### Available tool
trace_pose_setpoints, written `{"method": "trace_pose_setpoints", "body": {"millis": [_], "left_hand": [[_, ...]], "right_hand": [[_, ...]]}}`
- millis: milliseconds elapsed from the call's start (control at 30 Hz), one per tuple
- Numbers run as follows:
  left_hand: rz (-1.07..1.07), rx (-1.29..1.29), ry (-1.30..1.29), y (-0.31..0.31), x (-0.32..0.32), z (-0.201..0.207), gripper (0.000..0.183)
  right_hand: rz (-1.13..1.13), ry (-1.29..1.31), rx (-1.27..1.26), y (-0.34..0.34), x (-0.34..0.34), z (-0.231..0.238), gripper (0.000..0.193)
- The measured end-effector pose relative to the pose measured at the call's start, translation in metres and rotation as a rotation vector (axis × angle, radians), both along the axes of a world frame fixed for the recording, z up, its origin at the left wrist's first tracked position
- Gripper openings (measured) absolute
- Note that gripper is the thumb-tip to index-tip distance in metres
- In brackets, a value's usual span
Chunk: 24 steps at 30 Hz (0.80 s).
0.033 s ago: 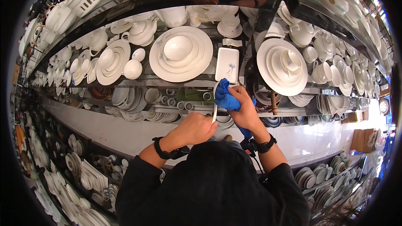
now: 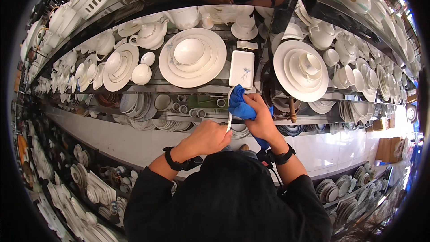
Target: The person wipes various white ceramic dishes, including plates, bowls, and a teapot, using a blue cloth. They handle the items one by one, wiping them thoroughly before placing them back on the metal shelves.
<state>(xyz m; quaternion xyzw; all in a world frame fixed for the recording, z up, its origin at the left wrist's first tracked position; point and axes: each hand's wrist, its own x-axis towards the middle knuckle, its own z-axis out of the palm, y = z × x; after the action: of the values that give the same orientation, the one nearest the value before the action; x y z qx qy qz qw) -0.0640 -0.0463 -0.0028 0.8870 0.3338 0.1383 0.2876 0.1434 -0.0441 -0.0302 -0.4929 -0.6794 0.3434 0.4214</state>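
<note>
White spoon [image 2: 230,120] is sitting between the two hands, in front of the shelf edge and just below the rectangular white tray [image 2: 237,58]. It's standing roughly lengthwise, handle end toward the body. Cloth is covering part of the upper end, so "spoon" is a best read, could be a ladle.

Left hand [image 2: 207,136] is grasping the lower handle, fingers curled, thumb lying along it. Right hand [image 2: 262,120] is clutching blue cloth [image 2: 242,107], bunched against the upper end, with a tail hanging below the wrist. Whether right fingers are also pressing bare spoon: can't tell, cloth is hiding it.

Handling, judging by looks: spoon is probably behaving as glazed ceramic, so light, stiff, slick, brittle. The thin handle is likely being the weak spot in bending; neck too. Best hold: thumb and fingers around the handle, as the left is doing, with the head being backed through the cloth so the handle isn't taking side load. Cloth is looking soft and limp, adding friction; any handful is working.

Tight spot: plate stack with bowl [image 2: 217,72] is standing left of the tray, another plate stack [image 2: 286,84] to the right. Both are likely being chip hazards for a knocked spoon.
</note>
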Motion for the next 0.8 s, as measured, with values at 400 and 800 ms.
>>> {"method": "trace_pose_setpoints", "body": {"millis": [400,800], "left_hand": [[0.162,-0.482,-0.333,-0.029,0.030,-0.008,0.033],[0.101,-0.988,-0.787,-0.081,0.045,-0.039,0.046]], "right_hand": [[-0.012,0.346,0.193,-0.053,0.056,-0.011,0.050],[0.105,1.461,-0.638,-0.053,0.069,-0.006,0.055]]}}
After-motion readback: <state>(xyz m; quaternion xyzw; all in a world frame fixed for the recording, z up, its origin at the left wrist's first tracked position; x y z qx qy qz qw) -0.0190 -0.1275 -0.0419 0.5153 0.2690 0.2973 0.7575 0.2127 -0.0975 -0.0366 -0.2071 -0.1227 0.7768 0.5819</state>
